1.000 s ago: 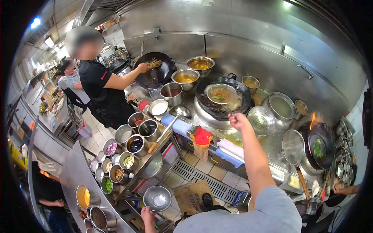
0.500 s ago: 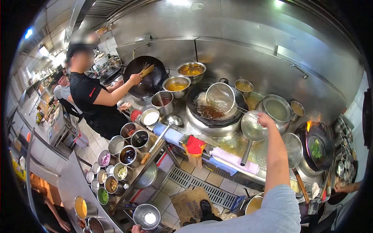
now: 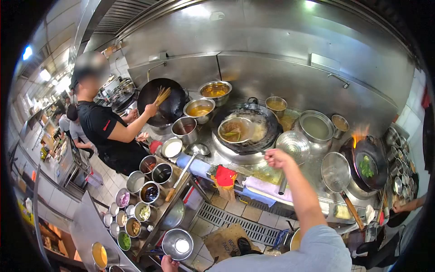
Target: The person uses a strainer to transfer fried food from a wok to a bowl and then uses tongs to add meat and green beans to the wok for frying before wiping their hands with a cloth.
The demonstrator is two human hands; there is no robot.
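My right hand (image 3: 277,157) is closed around the thin handle of a wire strainer (image 3: 244,132). The strainer's basket rests in the oil of a dark wok (image 3: 276,122), with green and brown pieces of food (image 3: 232,135) showing in it. Low in the view, my left hand (image 3: 169,264) grips the edge of a steel bowl (image 3: 170,242), held beside the shelf; a bright white patch shows at its bottom. Just right of the wok, near my right hand, lies a perforated skimmer (image 3: 293,147) with its handle toward me.
A co-worker (image 3: 97,118) at left holds a bamboo brush (image 3: 162,95) over another wok (image 3: 156,120). Flames rise by a wok with greens (image 3: 378,170) at right, with a wooden-handled strainer (image 3: 335,172) beside it. Several seasoning pots (image 3: 149,192) crowd the shelf.
My right hand has moved left and down; the strainer has gone from tilted up to lying low in the wok. My left hand and the bowl have shifted slightly. The co-worker's brush has risen.
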